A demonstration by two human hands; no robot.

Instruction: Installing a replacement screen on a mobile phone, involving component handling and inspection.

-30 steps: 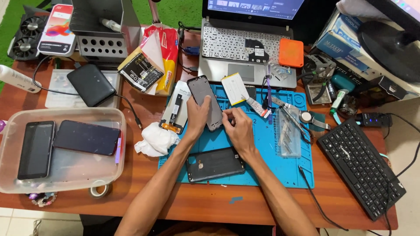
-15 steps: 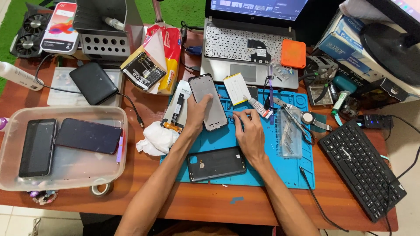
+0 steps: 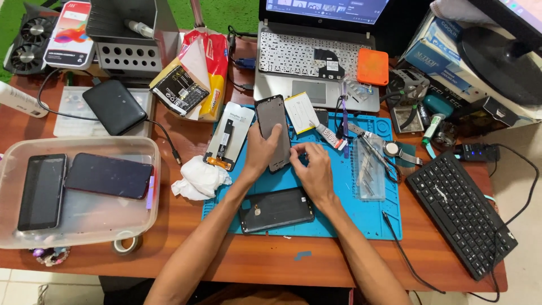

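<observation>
Over the blue silicone work mat (image 3: 361, 220), my left hand (image 3: 261, 153) clasps a dark, flat rectangular phone frame (image 3: 273, 131), long axis running away from me. My right hand (image 3: 314, 169) pinches its near right edge, the nearer hand to that corner.
</observation>
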